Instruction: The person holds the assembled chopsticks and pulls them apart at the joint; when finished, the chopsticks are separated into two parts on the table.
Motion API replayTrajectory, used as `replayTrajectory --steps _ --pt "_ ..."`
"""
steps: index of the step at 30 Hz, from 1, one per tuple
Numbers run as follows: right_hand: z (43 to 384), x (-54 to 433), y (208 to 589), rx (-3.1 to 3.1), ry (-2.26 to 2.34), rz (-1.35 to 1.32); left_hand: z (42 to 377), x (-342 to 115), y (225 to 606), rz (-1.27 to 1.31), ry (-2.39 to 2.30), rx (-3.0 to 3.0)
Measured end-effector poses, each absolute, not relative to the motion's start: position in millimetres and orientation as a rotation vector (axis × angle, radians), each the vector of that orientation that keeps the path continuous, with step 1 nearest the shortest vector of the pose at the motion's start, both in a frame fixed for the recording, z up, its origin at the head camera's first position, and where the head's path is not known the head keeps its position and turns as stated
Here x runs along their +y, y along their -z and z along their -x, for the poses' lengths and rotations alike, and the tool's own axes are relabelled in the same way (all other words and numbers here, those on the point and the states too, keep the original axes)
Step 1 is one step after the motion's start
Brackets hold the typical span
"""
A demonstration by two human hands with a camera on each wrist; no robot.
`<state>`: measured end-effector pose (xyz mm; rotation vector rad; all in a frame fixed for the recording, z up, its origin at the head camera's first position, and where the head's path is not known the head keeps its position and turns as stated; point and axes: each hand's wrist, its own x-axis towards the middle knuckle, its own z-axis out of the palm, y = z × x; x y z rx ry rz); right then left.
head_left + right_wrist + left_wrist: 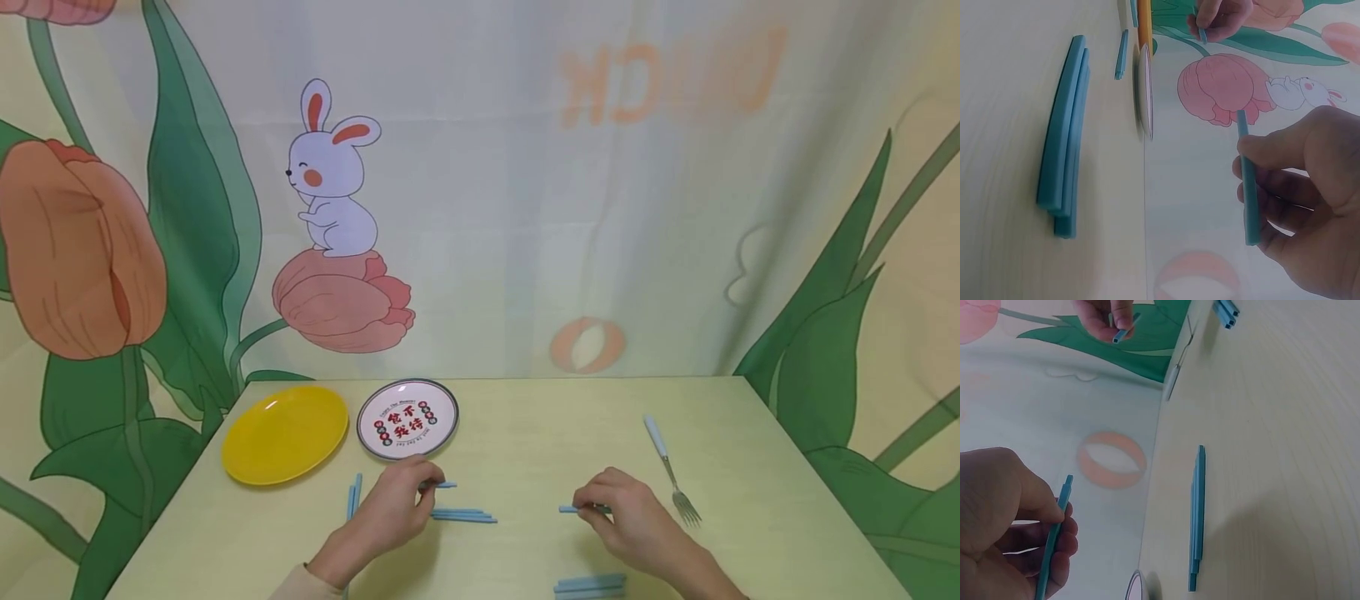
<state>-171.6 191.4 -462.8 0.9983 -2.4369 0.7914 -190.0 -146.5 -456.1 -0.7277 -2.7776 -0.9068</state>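
Note:
Above the table my left hand (396, 510) pinches thin blue sticks between thumb and fingers; the stepped tip in the left wrist view suggests more than one stick (1054, 540), though the count is unclear. My right hand (628, 518) holds a single short blue stick (1247, 181) between thumb and fingertips, raised off the table. A small bundle of blue sticks (463, 516) lies beside the left hand. Another group of sticks (353, 497) is partly hidden by the left forearm. Below the right hand lies a third bundle (590, 587), at the bottom of the head view.
A yellow plate (285, 435) sits at the table's back left, with a white printed plate (408, 419) to its right. A fork (670, 475) with a pale handle lies to the right of the right hand. Behind the table hangs a printed curtain (480, 208).

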Motion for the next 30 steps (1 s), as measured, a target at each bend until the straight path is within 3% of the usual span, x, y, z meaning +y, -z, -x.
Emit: replayTrajectory --steps 30 --pt "165 188 466 -2.492 -0.780 -1.036 198 -136 467 0.785 0.805 -2.768"
